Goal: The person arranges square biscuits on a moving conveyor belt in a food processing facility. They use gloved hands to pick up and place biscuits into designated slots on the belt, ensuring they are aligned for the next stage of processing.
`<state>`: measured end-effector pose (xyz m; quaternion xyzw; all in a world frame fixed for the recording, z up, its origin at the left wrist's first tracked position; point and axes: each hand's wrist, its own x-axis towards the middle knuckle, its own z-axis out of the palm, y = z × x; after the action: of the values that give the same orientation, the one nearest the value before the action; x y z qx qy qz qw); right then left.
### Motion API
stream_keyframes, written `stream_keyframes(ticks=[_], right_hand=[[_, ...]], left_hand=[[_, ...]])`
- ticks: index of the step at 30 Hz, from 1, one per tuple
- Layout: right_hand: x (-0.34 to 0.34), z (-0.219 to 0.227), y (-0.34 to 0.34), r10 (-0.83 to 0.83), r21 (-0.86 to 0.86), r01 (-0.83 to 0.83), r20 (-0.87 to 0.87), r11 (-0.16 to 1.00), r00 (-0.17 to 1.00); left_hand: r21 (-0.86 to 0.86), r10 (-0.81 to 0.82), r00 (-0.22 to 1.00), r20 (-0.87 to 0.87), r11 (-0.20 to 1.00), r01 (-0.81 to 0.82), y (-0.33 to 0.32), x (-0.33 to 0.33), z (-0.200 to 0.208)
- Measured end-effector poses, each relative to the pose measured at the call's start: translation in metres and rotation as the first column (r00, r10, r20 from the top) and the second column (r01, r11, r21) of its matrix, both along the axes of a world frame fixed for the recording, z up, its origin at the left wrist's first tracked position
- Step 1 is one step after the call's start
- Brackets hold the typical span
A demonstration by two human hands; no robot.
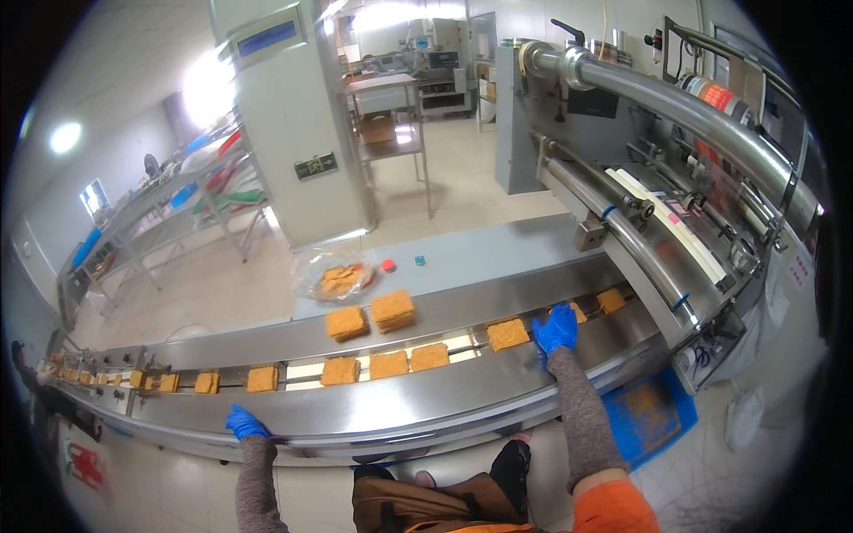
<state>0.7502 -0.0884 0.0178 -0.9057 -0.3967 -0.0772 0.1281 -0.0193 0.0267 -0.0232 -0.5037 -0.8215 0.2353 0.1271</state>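
My right hand [556, 330], in a blue glove, reaches onto the conveyor channel with its fingers around a stack of square orange-brown biscuits [578, 313], which it mostly hides. Just to its left lies another biscuit stack [507, 334], and to its right a further stack [610, 301]. My left hand [246, 423], also blue-gloved, rests at the near metal edge of the conveyor [338, 410] with its fingers apart, holding nothing. The nearest stack to it in the channel is a square one [263, 378]. Several more stacks run along the channel.
Two taller biscuit piles [393, 308] stand on the far ledge beside an open clear bag of biscuits [340, 277] and a small red cap [388, 265]. Steel rollers [622, 235] of a wrapping machine overhang the right end. A blue crate [653, 413] sits on the floor below.
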Motion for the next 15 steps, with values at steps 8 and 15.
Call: stream_keyframes(ticks=[8, 15], right_hand=[[-0.009, 0.017, -0.004, 0.098, 0.069, -0.084, -0.235, 0.994, 0.967], [0.006, 0.000, -0.005, -0.043, 0.063, 0.050, -0.103, 0.997, 0.994]], left_hand=[[-0.013, 0.051, 0.990, -0.128, 0.999, -0.053, 0.005, -0.012, -0.015], [-0.085, 0.010, 0.999, -0.042, 0.996, -0.014, -0.006, 0.030, 0.032]])
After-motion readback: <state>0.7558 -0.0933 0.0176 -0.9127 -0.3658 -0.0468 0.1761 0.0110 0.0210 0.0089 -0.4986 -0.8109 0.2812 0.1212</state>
